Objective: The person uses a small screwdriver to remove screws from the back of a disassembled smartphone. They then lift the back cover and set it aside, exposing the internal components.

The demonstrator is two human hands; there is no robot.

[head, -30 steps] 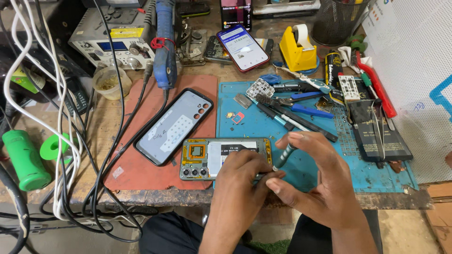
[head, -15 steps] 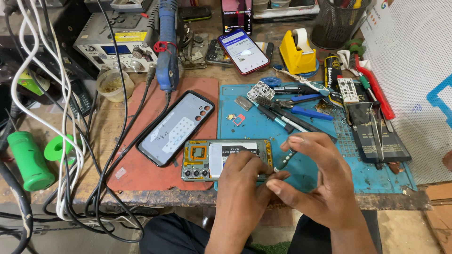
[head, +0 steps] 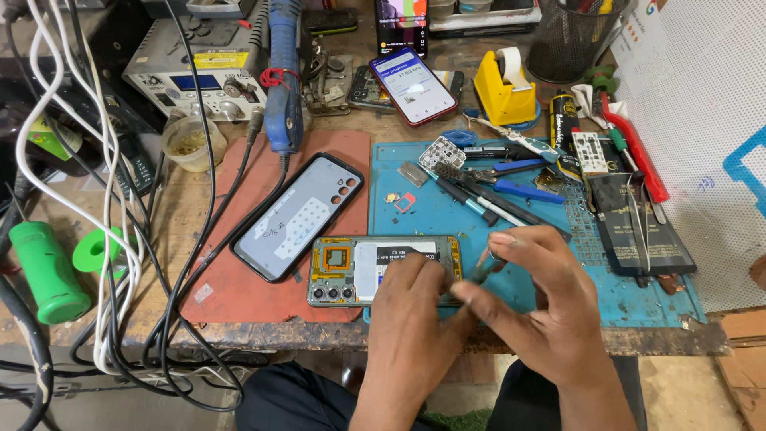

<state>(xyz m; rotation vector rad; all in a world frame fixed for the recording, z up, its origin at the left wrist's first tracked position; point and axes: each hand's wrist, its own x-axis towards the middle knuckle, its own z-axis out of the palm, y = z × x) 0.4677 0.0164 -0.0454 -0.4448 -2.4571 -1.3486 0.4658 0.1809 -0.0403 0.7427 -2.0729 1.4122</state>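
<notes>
An opened phone (head: 363, 267) with its back removed lies across the seam of the red mat (head: 239, 295) and the blue mat (head: 558, 295), its boards and battery exposed. My left hand (head: 411, 311) rests on the phone's right end with fingers pressed down. My right hand (head: 531, 295) holds a thin dark screwdriver (head: 477, 275) whose tip points at the phone's right edge. The phone's grey back cover (head: 297, 214) lies on the red mat to the upper left.
Several screwdrivers and tweezers (head: 487, 187) lie on the blue mat. A lit phone (head: 412, 85), a yellow tape dispenser (head: 504, 89), a blue soldering tool (head: 283, 80), a power supply (head: 203, 72), cables (head: 120, 263) and a green bottle (head: 46, 271) crowd the bench.
My left hand moved up from the bench edge onto the phone's right end. My right hand brought the screwdriver down toward the phone.
</notes>
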